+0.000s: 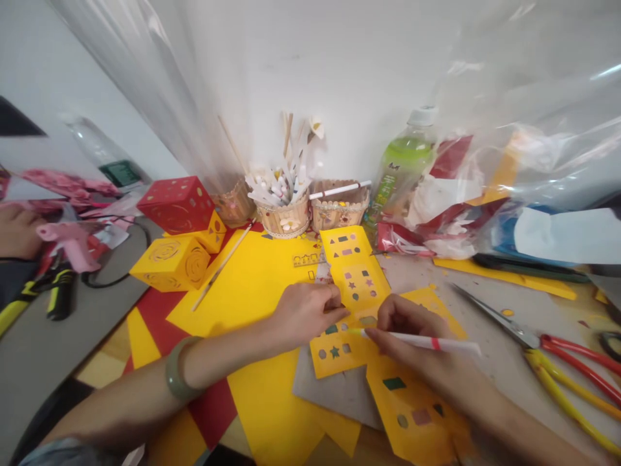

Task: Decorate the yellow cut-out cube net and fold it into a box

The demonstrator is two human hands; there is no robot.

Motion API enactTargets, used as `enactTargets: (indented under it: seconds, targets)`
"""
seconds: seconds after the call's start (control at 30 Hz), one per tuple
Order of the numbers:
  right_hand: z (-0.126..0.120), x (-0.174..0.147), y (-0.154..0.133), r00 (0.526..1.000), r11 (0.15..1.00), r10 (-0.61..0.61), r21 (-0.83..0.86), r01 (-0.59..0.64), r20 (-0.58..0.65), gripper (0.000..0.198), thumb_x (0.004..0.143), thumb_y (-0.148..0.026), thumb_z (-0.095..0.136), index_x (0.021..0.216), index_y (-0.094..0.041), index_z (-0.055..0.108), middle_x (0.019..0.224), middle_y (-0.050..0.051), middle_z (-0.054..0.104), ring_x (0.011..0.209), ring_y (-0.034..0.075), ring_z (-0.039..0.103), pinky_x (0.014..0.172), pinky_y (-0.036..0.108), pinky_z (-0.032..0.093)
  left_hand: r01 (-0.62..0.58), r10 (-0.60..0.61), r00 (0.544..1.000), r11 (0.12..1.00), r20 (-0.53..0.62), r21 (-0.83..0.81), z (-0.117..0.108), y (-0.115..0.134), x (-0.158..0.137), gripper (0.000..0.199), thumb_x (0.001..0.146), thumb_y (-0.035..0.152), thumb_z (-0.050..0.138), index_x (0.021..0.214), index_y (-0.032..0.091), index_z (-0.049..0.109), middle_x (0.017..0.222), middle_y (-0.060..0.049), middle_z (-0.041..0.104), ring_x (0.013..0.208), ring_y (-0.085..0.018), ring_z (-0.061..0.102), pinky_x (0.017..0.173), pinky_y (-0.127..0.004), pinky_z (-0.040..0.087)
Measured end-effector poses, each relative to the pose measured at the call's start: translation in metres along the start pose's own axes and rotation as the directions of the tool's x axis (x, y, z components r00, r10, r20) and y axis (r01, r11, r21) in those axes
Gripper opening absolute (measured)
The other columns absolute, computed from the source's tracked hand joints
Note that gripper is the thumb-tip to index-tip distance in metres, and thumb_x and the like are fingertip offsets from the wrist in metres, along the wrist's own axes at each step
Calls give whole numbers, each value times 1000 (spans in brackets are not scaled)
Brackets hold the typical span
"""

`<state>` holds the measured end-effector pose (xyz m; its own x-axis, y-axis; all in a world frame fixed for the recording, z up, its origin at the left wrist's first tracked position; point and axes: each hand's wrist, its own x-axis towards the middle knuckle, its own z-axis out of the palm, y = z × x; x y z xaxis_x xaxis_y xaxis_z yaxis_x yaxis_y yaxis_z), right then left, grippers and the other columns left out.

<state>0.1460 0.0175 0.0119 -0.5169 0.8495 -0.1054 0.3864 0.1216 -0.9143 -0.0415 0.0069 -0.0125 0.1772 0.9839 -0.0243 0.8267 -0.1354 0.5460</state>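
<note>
A yellow card cutout (366, 275) shaped like an unfolded box lies before me, with rows of small cut-out shapes such as stars, circles and rectangles. My right hand (417, 330) grips a white pen-shaped tool (451, 345) with a red band, its yellowish tip pointing left onto the card. Resting at the card's left side, my left hand (308, 314) has its fingers curled and pressed together; whatever they pinch is hidden. Beneath the arms are large yellow sheets (252, 278) and a grey board (315, 388).
Scissors (528, 340) lie at the right. Behind stand a pen basket (284, 220), a second basket (339, 213) and a green drink bottle (402, 162). On the left are a red box (177, 204), a yellow box (169, 264), a pink glue gun (72, 243) and another person's hand (19, 232).
</note>
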Motion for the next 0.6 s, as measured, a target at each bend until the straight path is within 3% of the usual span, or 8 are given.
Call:
enactTargets:
  seconds: [0.13,0.6]
  targets:
    - [10,0,10,998,994,-61,-93,60,-9,22,79,-26,50,61,-20,38,56,-5,41,50,9,37,45,22,29,2,-2,1000,1000,16,0,-1,1,1,22,78,33,61,64,17,53,60,5,55,54,-9,49,51,-19,31]
    - [9,0,17,998,981,-55,-186,56,9,25,83,-32,47,62,-21,37,55,-5,43,49,9,38,44,22,31,-5,3,999,998,36,58,-1,0,2,18,78,32,60,68,18,56,62,5,58,56,-10,51,50,-20,30]
